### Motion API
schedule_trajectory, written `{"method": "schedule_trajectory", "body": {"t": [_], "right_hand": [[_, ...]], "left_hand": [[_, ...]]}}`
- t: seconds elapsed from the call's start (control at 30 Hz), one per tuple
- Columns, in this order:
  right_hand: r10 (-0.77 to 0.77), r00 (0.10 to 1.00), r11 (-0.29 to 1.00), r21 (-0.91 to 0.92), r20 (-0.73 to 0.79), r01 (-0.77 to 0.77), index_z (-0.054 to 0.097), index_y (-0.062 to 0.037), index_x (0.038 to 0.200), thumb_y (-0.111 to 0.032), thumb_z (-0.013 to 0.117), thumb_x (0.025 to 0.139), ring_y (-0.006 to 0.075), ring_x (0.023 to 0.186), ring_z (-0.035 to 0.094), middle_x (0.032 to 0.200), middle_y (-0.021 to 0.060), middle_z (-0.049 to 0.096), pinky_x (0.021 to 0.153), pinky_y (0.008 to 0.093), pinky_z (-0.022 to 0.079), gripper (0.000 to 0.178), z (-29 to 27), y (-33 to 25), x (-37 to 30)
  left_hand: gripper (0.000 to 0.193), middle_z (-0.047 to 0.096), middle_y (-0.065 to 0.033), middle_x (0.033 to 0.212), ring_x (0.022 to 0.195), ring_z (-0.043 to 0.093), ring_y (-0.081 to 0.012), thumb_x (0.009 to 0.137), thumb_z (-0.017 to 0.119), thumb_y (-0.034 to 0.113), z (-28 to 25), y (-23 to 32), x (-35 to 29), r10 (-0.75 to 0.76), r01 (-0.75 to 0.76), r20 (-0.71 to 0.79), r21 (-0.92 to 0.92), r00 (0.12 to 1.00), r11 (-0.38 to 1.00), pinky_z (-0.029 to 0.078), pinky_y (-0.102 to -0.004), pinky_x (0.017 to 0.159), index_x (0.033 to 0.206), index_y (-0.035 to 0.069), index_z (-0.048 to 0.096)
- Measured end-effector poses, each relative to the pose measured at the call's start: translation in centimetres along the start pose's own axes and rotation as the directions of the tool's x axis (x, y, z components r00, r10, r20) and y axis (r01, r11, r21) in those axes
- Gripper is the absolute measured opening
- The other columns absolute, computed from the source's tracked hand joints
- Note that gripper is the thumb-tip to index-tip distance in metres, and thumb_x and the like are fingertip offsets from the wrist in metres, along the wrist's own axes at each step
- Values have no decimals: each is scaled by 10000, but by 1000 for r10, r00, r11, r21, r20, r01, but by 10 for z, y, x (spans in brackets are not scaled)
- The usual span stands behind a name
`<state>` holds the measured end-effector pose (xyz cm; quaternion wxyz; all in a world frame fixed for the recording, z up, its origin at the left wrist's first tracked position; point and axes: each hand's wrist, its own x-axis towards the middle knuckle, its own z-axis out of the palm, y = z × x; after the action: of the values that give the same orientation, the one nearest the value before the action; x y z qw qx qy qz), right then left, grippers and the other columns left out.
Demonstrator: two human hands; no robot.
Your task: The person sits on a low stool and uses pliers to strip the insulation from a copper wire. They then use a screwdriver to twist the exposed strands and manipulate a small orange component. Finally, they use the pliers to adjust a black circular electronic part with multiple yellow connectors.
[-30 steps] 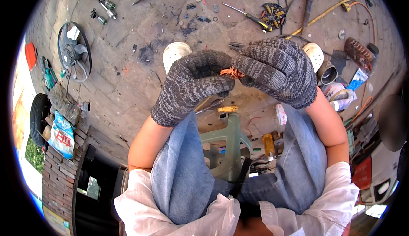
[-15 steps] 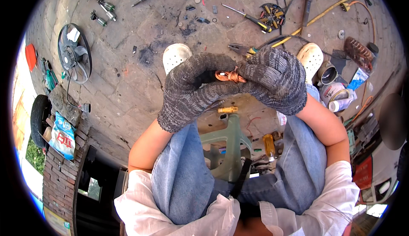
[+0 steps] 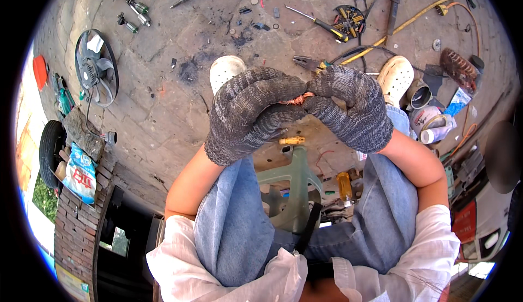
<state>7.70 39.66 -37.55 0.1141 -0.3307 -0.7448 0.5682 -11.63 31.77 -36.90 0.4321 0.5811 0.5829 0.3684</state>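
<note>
Pinching a copper-coloured wire bundle (image 3: 297, 100) with closed fingers, the grey-black knit-gloved left hand (image 3: 248, 111) and right hand (image 3: 353, 107) seem mid-handling, the next move probably wanting steady grips.

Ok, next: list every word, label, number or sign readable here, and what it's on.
Wording isn't copied here; print by place:
Blue-and-white bag: large red characters.
White tub: red marking, too small to read.
Red panel: pale marks, too blurred to read.
Copper-coloured wire: no print visible.
</note>
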Motion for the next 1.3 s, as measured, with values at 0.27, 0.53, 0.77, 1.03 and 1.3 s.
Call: {"method": "schedule_trajectory", "body": {"t": [0.27,0.53,0.77,1.03,1.3], "right_hand": [[346,887,833,335,307,-441,664,-39,973,-207,626,853,182,705,625,803,95,649,638,295,485,210,1,2,-2],[331,694,503,503,639,-703,643,7,928,-180,596,887,70,576,496,679,6,564,529,221,422,198,2,37,4],[386,655,312,576,650,-756,656,-9,984,-239,579,901,89,616,584,766,42,651,545,222,474,257,9,49,-17],[604,588,298,531,539,-793,665,-24,996,-489,499,902,113,609,613,781,65,674,537,234,491,502,1,56,-3],[177,977,976,104,121,-190,627,-50,1096,-223,666,817,167,860,631,931,112,659,729,304,507,330,17,63,3]], "left_hand": [[321,652,-108,864,764,633,-285,668,761,113,7,-10,-10,163,-165,30,240,986,957,503,-366,694,962,56,643],[368,616,-121,885,815,606,-289,680,726,165,25,-38,-14,53,-126,216,338,975,932,492,-389,704,1014,58,614],[294,606,-130,874,785,604,-281,740,692,97,29,-36,-16,259,-322,233,292,937,901,489,-373,688,1017,45,608],[355,578,2,792,622,504,-64,920,544,348,52,-63,-23,-638,736,563,-677,526,9,406,-190,552,1032,17,607],[439,572,-16,698,527,492,-100,907,517,446,46,-66,-27,-657,785,569,-617,494,56,374,-216,466,1010,31,617]]}}
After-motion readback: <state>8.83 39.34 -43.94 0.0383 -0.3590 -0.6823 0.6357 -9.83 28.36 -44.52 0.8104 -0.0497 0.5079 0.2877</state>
